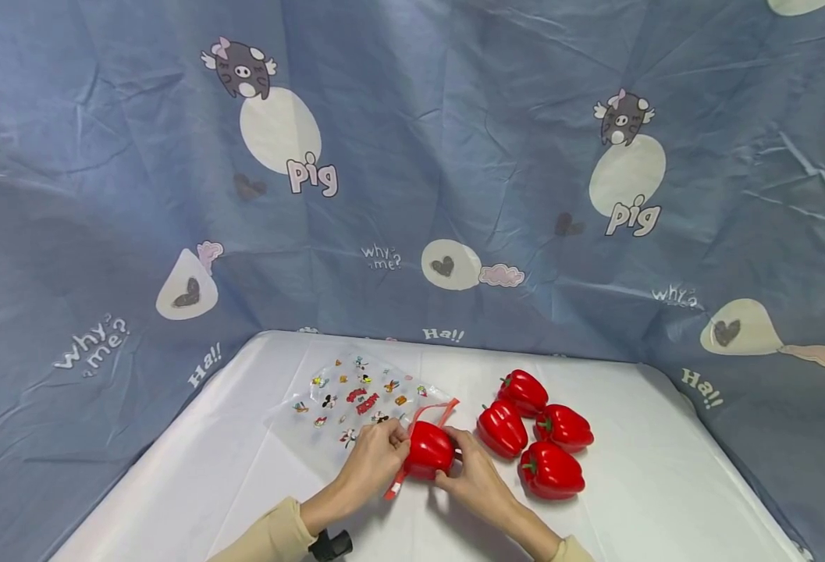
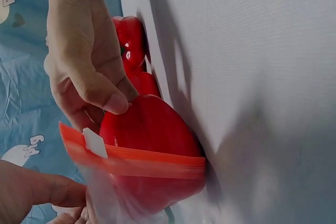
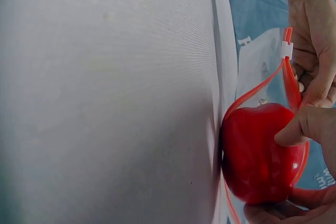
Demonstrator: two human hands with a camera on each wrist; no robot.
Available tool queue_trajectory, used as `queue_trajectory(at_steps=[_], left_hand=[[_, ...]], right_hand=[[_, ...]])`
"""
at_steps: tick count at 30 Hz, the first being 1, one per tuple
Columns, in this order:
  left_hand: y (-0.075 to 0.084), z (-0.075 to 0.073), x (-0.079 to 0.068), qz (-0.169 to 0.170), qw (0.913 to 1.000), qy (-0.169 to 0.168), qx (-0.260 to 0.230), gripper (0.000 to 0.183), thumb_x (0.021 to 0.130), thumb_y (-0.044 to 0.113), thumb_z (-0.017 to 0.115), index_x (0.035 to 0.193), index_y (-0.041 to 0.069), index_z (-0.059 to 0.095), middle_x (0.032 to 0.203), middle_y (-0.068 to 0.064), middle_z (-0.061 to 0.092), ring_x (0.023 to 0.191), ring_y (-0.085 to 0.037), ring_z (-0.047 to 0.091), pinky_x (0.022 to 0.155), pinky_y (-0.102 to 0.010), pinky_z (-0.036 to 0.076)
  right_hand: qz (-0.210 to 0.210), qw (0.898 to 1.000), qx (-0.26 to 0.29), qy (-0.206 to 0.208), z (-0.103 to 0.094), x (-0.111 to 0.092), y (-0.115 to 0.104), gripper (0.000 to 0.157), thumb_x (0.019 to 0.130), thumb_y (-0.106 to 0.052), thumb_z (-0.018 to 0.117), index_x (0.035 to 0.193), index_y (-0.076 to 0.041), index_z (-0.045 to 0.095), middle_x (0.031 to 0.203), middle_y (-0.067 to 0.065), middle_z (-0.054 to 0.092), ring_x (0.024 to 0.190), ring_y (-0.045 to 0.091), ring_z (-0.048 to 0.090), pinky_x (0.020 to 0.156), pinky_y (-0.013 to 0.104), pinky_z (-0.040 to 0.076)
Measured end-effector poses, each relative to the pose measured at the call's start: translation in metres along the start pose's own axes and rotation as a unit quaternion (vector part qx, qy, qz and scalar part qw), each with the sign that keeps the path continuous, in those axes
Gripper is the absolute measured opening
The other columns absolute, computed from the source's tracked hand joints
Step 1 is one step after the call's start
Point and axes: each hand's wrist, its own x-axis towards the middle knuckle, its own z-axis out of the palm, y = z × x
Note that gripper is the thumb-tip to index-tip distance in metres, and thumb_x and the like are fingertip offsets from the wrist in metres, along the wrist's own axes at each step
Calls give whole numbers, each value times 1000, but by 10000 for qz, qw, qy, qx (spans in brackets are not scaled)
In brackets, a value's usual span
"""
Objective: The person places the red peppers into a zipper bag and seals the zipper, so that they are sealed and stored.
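Note:
A clear zip bag with cartoon prints and an orange-red zip edge lies on the table. A glossy red bell pepper sits partly inside its mouth; in the left wrist view the orange zip strip crosses it, its stem end within the bag. My right hand grips the pepper's outer end, thumb on one side and fingers on the other. My left hand pinches the bag's edge beside the pepper. Near it is the white zip slider.
Several more red bell peppers lie in a group right of my right hand. The white-covered table meets a blue printed cloth at the back and sides. A dark wrist strap shows under my left wrist.

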Motion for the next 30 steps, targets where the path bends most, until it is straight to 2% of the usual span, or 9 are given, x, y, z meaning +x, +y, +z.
queue_trajectory(at_steps=[8, 22, 30], left_hand=[[1, 1, -1, 4, 10000, -32, -44, 7, 84, 3, 60, 79, 7, 63, 65, 5, 59, 55, -2, 50, 50, -19, 45], [5, 2, -4, 136, 9998, 80, 94, 10, 81, 3, 62, 75, 11, 61, 64, 7, 58, 55, 0, 49, 49, -18, 43], [7, 3, -7, 142, 9998, -37, 113, 12, 82, 1, 60, 75, 11, 58, 64, 6, 55, 53, 0, 46, 47, -18, 41]], right_hand=[[103, 9998, 133, -96, 3, 3, -2, 69, 75, -9, 70, 137, 3, 43, 128, 12, 55, 118, 26, 58, 93, 34, 51], [-10, 9986, 478, 205, 10, 7, -3, 61, 76, -8, 73, 131, 6, 48, 122, 13, 56, 114, 30, 59, 89, 30, 53], [28, 9975, 647, 267, 14, 11, -3, 60, 78, -8, 73, 130, 8, 48, 120, 17, 56, 114, 32, 59, 88, 30, 53]])
